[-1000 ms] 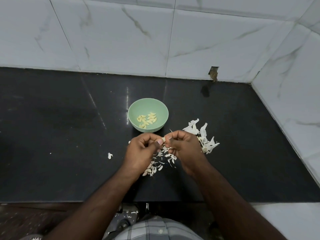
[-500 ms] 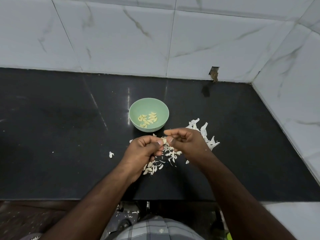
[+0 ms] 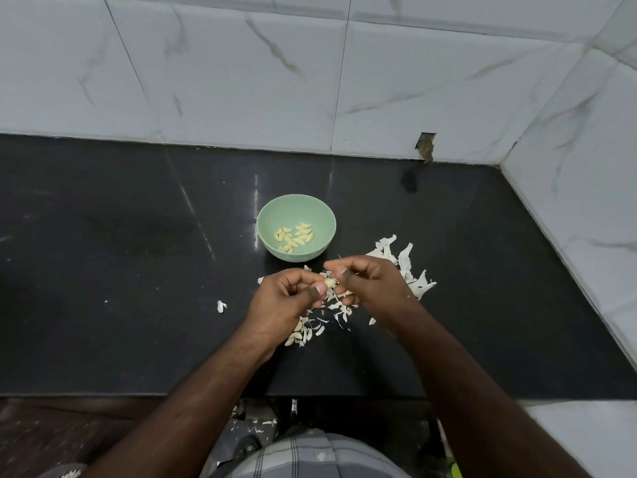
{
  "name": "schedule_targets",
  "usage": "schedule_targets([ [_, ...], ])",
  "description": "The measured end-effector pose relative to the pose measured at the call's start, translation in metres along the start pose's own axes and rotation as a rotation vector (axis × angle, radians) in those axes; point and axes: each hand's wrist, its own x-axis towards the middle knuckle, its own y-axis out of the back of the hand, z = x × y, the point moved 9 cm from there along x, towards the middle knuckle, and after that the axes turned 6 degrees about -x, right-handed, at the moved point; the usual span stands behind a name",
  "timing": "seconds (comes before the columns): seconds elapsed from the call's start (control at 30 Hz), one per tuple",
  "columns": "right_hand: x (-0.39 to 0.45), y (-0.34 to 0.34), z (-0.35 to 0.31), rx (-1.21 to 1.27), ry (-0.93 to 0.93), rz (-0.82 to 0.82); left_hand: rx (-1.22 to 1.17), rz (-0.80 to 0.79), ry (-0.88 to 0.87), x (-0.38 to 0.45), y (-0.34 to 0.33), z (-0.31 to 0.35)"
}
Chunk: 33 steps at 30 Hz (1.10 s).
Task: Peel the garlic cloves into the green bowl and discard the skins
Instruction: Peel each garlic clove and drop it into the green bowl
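Right hand (image 3: 370, 284) has lifted slightly, tugging skin from the clove (image 3: 330, 282) that the left hand (image 3: 287, 298) pinches. Green bowl (image 3: 296, 253) just beyond both hands holds about a dozen peeled cloves (image 3: 294, 237). Skins (image 3: 406, 267) litter the counter under and right of them, undiscarded; a few unpeeled cloves (image 3: 298, 334) seemingly wait below the left wrist.

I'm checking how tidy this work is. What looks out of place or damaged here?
One skin scrap lies apart, left of the skin pile. More bits lie on the floor below the counter edge. The wall tile has a broken notch at the counter.
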Motion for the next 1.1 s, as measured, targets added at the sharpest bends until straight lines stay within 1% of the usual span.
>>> schedule_targets([
  [0.1,0.000,-0.003,0.004,0.039,-0.072,-0.016,0.022,-0.021,-0.026,0.000,-0.002,0.002],
  [0.17,-0.002,-0.007,0.013,0.173,-0.188,-0.040,0.028,-0.017,-0.044,-0.001,-0.002,0.005],
  [0.23,-0.004,-0.011,0.020,0.290,-0.259,-0.069,0.019,-0.021,-0.050,-0.003,-0.003,0.007],
  [0.3,-0.003,-0.012,0.020,0.349,-0.249,-0.064,0.008,-0.022,-0.043,-0.004,-0.003,0.006],
  [0.37,-0.002,-0.009,0.017,0.330,-0.193,-0.020,-0.006,-0.009,-0.040,-0.004,-0.003,0.004],
  [0.47,-0.001,-0.006,0.013,0.270,-0.126,0.010,-0.123,0.010,-0.029,-0.006,-0.004,0.002],
  [0.6,-0.002,-0.007,0.012,0.300,-0.091,0.028,-0.224,0.005,-0.032,-0.004,-0.006,-0.002],
  [0.73,-0.004,-0.009,0.011,0.314,-0.075,0.044,-0.328,-0.034,-0.010,-0.006,-0.013,-0.002],
  [0.83,-0.005,-0.011,0.012,0.244,-0.060,0.051,-0.340,-0.035,0.005,-0.006,-0.014,0.000],
  [1.0,-0.005,-0.001,0.004,-0.142,0.061,0.174,-0.281,0.021,0.034,-0.006,-0.010,-0.004],
  [1.1,-0.007,0.002,0.002,-0.315,0.119,0.211,-0.263,0.054,0.073,-0.006,-0.008,-0.004],
])
